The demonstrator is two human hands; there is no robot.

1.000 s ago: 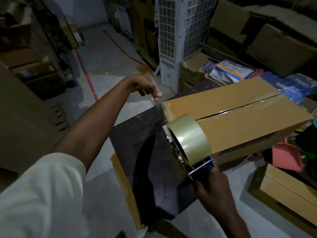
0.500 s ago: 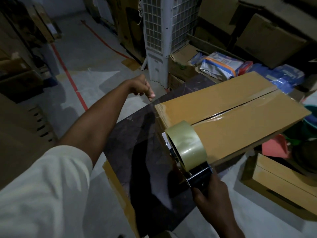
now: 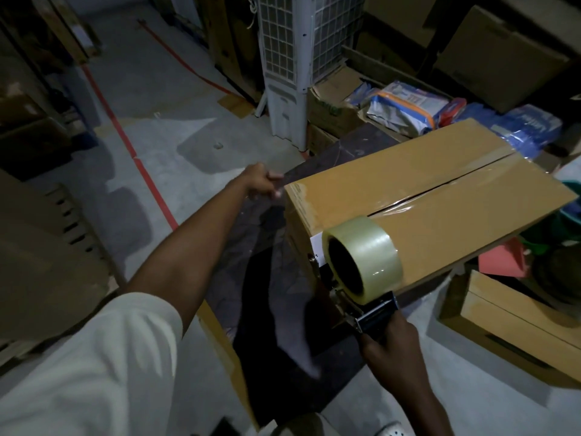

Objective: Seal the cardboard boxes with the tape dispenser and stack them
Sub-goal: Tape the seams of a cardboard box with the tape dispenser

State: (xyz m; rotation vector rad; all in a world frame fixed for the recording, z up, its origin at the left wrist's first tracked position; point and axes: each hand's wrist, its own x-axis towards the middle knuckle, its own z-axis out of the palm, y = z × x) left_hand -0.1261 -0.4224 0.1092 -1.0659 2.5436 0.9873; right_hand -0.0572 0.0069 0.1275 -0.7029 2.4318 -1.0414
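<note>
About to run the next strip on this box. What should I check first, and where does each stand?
1. Right hand grips the tape dispenser handle: ok.
2. Tape left on the roll: ok, plenty.
3. Dispenser sits at the box near end: ok.
4. Top seam closed: not ok, a dark gap runs along it.
5. Left hand at the box's corner holding a tape end: cannot tell, blurred.
6. Box fully supported by the table: cannot tell, its right end hides the edge.
</note>
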